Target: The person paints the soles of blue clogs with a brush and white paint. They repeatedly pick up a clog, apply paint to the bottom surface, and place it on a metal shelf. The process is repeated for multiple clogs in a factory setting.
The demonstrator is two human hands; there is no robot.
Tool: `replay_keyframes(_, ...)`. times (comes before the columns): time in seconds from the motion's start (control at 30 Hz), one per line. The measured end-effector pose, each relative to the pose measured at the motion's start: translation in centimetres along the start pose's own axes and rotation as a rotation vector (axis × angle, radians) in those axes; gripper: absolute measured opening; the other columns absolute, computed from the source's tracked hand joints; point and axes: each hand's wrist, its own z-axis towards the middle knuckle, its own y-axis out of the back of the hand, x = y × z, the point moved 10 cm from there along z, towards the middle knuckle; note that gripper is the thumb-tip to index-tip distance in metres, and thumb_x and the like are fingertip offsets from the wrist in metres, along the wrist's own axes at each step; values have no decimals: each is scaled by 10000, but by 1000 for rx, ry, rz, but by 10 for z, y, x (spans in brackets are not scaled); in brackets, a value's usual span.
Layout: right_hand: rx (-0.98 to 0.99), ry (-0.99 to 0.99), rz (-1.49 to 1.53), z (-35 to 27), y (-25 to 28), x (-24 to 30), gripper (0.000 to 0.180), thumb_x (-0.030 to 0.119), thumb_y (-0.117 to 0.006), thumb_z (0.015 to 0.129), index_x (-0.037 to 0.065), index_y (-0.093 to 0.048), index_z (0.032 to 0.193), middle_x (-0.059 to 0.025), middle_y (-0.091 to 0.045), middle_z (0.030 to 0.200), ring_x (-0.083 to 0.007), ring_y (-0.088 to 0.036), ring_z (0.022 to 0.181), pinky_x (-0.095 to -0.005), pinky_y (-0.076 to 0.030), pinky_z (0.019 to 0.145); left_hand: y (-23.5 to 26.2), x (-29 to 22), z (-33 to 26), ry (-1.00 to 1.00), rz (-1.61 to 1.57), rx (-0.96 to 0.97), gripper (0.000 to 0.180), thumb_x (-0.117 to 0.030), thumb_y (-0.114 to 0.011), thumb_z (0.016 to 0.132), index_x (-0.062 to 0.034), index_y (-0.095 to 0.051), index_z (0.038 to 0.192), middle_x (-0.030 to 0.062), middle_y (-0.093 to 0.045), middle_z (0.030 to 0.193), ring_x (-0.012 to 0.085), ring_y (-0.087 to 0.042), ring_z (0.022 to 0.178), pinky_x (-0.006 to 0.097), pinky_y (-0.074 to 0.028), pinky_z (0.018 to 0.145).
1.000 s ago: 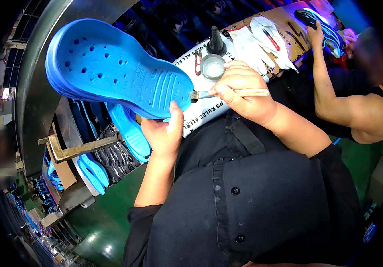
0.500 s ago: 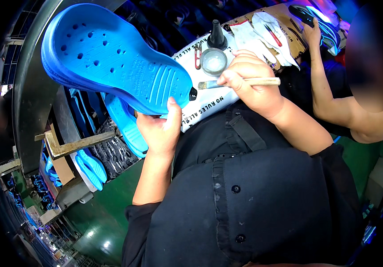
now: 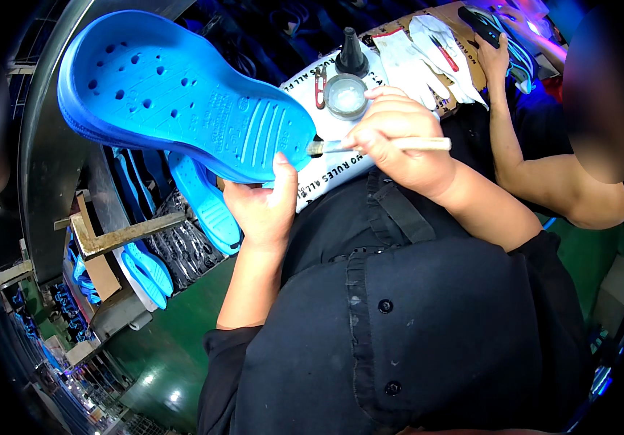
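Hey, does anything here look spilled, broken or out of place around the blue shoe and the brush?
Nothing stands out. The left hand holds the blue shoe sole-up, and the right hand puts the brush tip to its heel edge. The small jar sits upright with no spill visible.

Blue perforated clog sole [image 3: 181,94] upturned, brush [image 3: 384,145] tip at heel.
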Motion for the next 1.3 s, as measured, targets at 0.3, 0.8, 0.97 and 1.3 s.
replay_keyframes(0.3,-53,-61,76,1,7,-7,252,148,-587,872,25,-644,660,-64,-615,610,-207,-566,594,-326,-429,657,4,0,3,-60,44,-5,335,-14,-620,776,53,-519,1089,132,-602,1011,201,-592,913,327,-456,858)
replay_keyframes(0.8,-4,-7,28,0,-5,-4,254,150,-588,877,18,-638,666,-85,-603,620,-235,-553,594,-329,-421,611,1,2,3,-56,30,12,394,-23,-634,773,56,-490,1131,141,-592,1045,211,-586,944,331,-453,871)
replay_keyframes(0.97,-86,-209,154,-2,9,-22,279,136,-567,886,11,-629,644,-62,-576,575,-204,-556,607,-326,-432,616,5,12,4,20,13,-22,390,-23,-636,771,54,-492,1126,151,-583,1062,216,-580,960,332,-450,874)
replay_keyframes(1.3,-42,-100,-3,3,13,-13,250,145,-588,862,30,-625,644,-76,-579,606,-235,-553,616,-335,-422,649,-1,12,4,59,49,21,386,-31,-643,767,59,-497,1112,142,-617,1005,204,-610,904,315,-475,832)
